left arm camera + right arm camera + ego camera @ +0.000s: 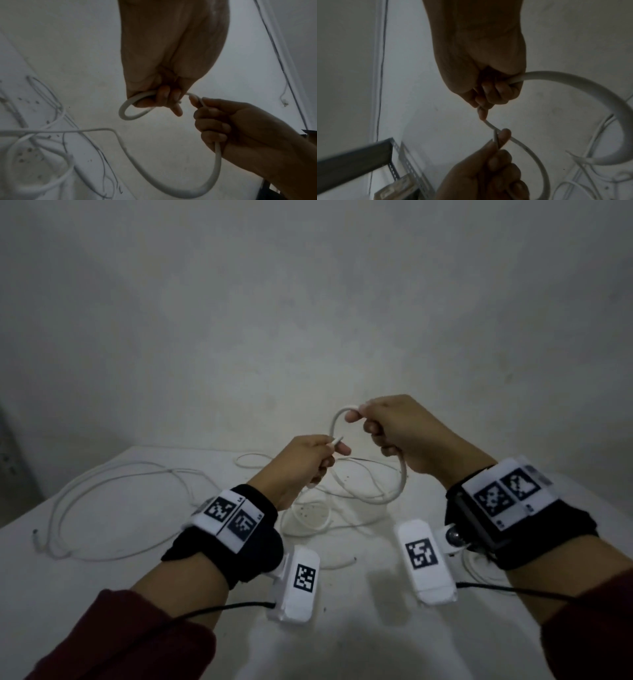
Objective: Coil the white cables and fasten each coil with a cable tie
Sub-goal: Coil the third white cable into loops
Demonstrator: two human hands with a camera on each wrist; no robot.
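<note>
Cable [394, 498] is just starting to be coiled: both hands, left [301, 463] and right [404, 433], are curled tight round it, and next comes another loop.

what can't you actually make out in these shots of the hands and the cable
- Cable tie: none identifiable in any view; dim light.
- White cable inside the right hand: head view, curled fingers hide it.
- Plug end at the left hand: too small and blurred.
- Loose cables on the table: left wrist view, blurred and cut off by the edge.
</note>
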